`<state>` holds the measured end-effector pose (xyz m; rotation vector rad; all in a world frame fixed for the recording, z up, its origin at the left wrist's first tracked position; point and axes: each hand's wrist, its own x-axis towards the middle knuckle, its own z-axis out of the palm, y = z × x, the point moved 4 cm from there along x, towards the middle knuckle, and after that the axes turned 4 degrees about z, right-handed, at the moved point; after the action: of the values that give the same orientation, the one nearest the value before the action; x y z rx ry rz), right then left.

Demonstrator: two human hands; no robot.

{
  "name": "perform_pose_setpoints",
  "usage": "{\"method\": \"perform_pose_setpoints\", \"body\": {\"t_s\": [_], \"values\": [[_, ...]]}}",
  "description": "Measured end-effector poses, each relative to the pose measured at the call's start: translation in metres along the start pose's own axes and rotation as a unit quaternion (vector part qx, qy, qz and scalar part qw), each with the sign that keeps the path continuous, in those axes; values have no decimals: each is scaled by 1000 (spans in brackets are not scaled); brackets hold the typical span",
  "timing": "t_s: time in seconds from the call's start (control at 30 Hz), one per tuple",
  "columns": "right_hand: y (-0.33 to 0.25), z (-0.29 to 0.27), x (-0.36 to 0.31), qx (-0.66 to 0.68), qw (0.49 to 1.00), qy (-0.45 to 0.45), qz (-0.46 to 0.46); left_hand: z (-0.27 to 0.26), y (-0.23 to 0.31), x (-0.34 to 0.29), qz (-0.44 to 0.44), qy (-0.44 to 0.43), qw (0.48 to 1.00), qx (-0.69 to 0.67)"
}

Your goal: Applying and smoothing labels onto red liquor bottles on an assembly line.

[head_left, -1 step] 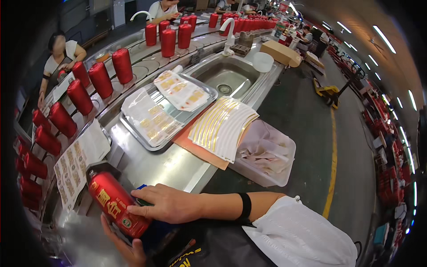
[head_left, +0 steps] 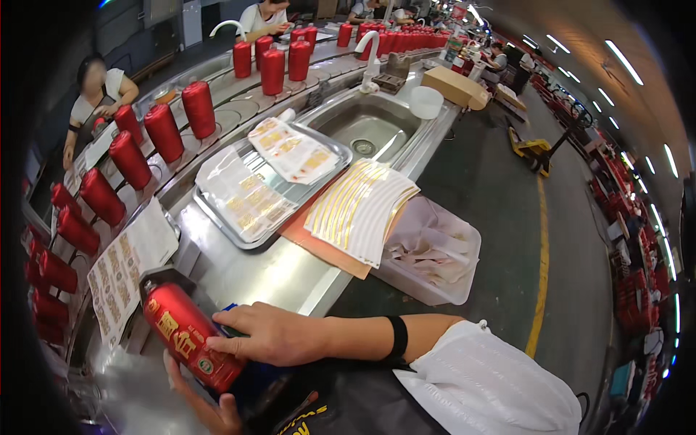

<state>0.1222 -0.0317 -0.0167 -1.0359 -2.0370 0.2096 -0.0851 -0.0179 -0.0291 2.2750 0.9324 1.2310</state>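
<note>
A red bottle (head_left: 190, 335) with gold characters and a small green-and-white round label lies tilted in front of me at the lower left. From below, my left hand (head_left: 206, 406) cradles its near end, fingers along the lower side. My right hand (head_left: 272, 335) rests on the bottle's right side, thumb pressed on its surface near the round label. Something blue (head_left: 226, 313), perhaps a cloth, shows at the right fingertips; most of it is hidden. Behind the bottle's neck is a dark angular holder (head_left: 168, 275). A sheet of gold-printed labels (head_left: 123, 279) lies just left of the bottle.
Red bottles (head_left: 199, 109) line the conveyor at left and back. Label sheets cover a metal tray (head_left: 254, 243); gold-striped strips (head_left: 355, 210) lie beside it. A sink (head_left: 362, 134), a plastic bin (head_left: 460, 279) of scraps and a yellow pallet jack (head_left: 533, 148) stand beyond. People work opposite.
Both hands and the bottle keep nearly the same pose. The person across at the left has shifted their head and raised hand slightly.
</note>
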Motion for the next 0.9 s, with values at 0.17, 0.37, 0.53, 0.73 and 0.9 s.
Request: {"method": "perform_pose_setpoints", "body": {"t_s": [0.17, 0.37, 0.53, 0.73, 0.9], "values": [[-5, -5, 2, 33, 999, 34, -19, -1, 4, -15, 58, -17, 981, 186], [-3, -2, 9, 49, 999, 14, -17, -3, -2, -21, 79, -16, 953, 293], [3, 0, 13, 33, 999, -12, -18, -19, 24, -5, 67, -17, 968, 241], [26, -4, 3, -1, 998, -29, 53, -71, 38, 16, 48, 60, 983, 166], [32, 12, -6, -5, 997, -50, 57, -113, 54, 2, 75, 77, 985, 132]]}}
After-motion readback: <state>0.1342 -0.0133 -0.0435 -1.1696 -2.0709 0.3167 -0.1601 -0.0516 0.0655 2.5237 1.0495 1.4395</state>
